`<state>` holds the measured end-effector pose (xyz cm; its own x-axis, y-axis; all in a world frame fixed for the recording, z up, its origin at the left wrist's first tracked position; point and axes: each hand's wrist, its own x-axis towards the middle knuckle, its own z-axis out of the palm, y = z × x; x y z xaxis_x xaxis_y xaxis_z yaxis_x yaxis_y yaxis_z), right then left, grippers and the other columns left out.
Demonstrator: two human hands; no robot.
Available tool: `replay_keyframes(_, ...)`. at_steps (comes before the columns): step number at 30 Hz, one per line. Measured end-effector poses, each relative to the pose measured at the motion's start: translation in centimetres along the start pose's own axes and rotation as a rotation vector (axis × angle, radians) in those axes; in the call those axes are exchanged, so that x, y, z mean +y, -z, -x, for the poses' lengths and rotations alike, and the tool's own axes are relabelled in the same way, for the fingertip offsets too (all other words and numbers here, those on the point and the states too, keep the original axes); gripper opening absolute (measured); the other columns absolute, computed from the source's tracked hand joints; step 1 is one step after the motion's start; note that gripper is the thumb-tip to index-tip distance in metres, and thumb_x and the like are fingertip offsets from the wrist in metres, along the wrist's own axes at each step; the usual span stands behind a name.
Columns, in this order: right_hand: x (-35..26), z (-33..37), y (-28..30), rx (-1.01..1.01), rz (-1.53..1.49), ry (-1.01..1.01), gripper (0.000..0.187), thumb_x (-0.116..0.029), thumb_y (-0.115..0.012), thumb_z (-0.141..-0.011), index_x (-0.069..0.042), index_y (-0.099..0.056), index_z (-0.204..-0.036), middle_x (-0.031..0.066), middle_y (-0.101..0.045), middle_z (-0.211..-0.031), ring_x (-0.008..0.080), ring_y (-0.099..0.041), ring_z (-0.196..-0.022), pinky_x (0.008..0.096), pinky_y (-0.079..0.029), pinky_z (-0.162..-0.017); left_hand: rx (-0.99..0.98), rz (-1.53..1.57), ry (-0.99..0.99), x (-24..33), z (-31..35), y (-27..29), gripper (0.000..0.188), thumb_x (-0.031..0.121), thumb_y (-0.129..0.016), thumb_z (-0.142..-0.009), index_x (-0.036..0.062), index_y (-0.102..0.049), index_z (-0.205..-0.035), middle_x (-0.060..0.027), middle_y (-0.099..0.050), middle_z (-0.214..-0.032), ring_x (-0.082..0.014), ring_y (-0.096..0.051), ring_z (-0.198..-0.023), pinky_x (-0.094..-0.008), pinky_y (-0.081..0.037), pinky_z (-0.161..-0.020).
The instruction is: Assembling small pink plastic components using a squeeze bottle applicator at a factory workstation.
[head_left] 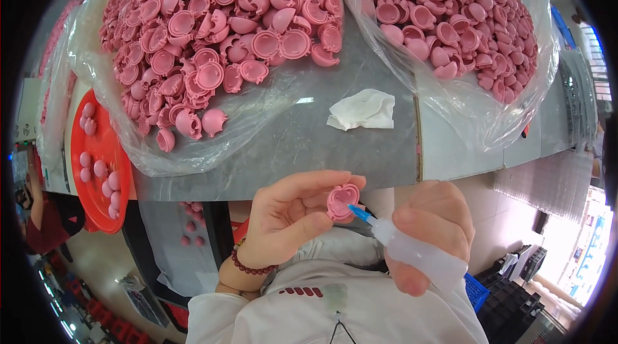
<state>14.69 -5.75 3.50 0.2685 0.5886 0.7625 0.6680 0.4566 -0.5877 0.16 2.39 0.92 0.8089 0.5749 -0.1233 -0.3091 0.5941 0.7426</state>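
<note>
My left hand (293,212) pinches a small pink plastic half-shell (341,197), its hollow side turned up, just off the table's near edge. In my right hand (438,222) is a translucent white squeeze bottle (418,254) with a blue nozzle. The nozzle's tip points left and lies at the rim of the half-shell; whether it touches cannot be made out, nor can any liquid. A big heap of similar pink half-shells (225,28) rests on clear plastic at the far left. Another heap of pink shells (450,22) lies at the far right.
A red oval tray (90,183) with several pink balls stands at the left table edge. A crumpled white tissue (362,110) lies on the grey tabletop (270,138). Below the table at left, more pink balls (193,225) sit on a pale sheet. Another person's arm (37,202) shows far left.
</note>
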Motion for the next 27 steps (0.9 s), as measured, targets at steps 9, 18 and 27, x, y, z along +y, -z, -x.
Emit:
replay_keyframes(9, 0.3, 0.1, 0.3, -0.005, 0.023, 0.031, 0.060, -0.055, -0.038, -0.085, 0.003, -0.054, -0.088, 0.0052, -0.048, -0.064, 0.0144, -0.041, -0.050, 0.0250, -0.029, -0.039, 0.013, 0.035, -0.002, 0.2, 0.1, -0.2, 0.044, 0.012, -0.063, -0.079, -0.0092, -0.044, -0.112, -0.0298, -0.050, -0.110, -0.0273, -0.059, -0.093, -0.0357, -0.050, -0.079)
replay_keyframes(18, 0.3, 0.4, 0.8, -0.028, 0.017, -0.019, 0.048, -0.046, -0.055, -0.076, 0.002, -0.059, -0.084, 0.0044, -0.051, -0.065, 0.0145, -0.042, -0.047, 0.0266, -0.031, -0.039, -0.153, 0.078, -0.078, 0.4, 0.2, 1.0, 0.037, -0.005, -0.051, -0.082, -0.0096, -0.041, -0.117, -0.0262, -0.045, -0.120, -0.0278, -0.051, -0.107, -0.0408, -0.043, -0.092)
replay_keyframes(27, 2.9, 1.7, 3.5, 0.537, -0.267, 0.026, 0.050, -0.037, -0.046, -0.086, 0.008, -0.049, -0.106, 0.0101, -0.053, -0.073, 0.0178, -0.047, -0.070, 0.0254, -0.037, -0.049, 0.060, 0.014, -0.051, 0.1, 0.1, -0.2, 0.044, 0.017, -0.064, -0.079, -0.0044, -0.044, -0.112, -0.0271, -0.053, -0.108, -0.0271, -0.063, -0.082, -0.0357, -0.053, -0.071)
